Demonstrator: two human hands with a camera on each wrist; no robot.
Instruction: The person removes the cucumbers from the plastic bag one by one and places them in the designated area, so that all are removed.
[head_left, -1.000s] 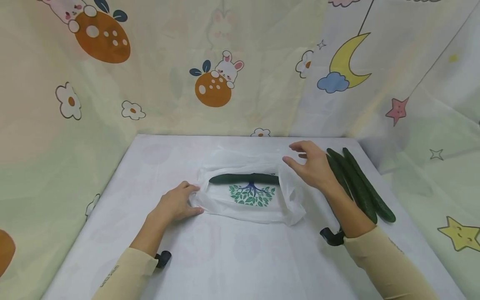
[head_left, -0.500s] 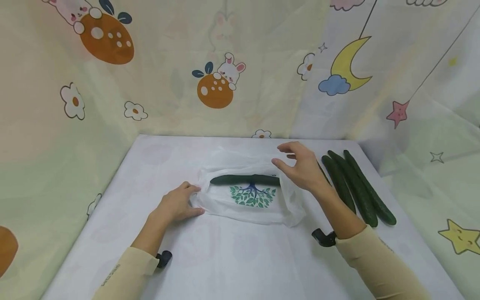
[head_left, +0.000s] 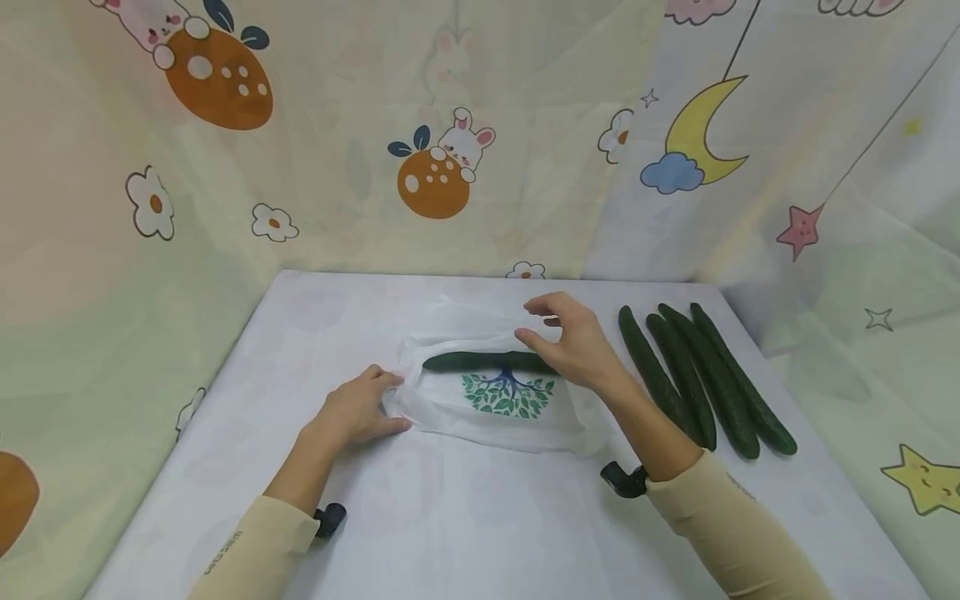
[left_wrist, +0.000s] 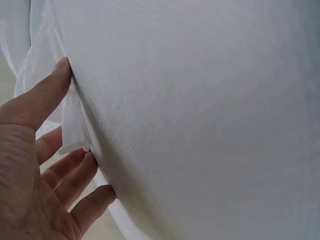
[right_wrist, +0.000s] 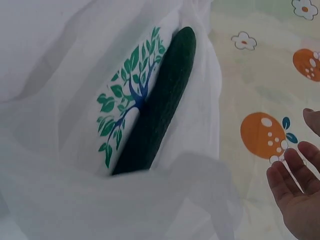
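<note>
A white plastic bag (head_left: 480,429) with a printed green-leaved tree lies on the table, a dark green cucumber (head_left: 465,361) resting lengthwise in its tray-like hollow. At the bag's left end my left hand (head_left: 358,406) touches the edge, thumb and fingers spread apart; in the left wrist view the thumb and fingertips meet thin white film. Over the bag's back right part hovers my right hand (head_left: 573,342), fingers apart and holding nothing, hiding the cucumber's right end. The right wrist view shows the cucumber (right_wrist: 162,100) partly covered by a fold of the bag, with the bare hand off to the right.
Several loose cucumbers (head_left: 705,375) lie side by side at the table's right, near my right forearm. The white table (head_left: 450,525) is bounded at the back and sides by patterned cloth (head_left: 330,150). Each wrist wears a small black camera (head_left: 624,481).
My right hand has moved left from beside the loose cucumbers to over the bag's right part, uncovering more of those cucumbers. The left hand stays at the bag's left edge.
</note>
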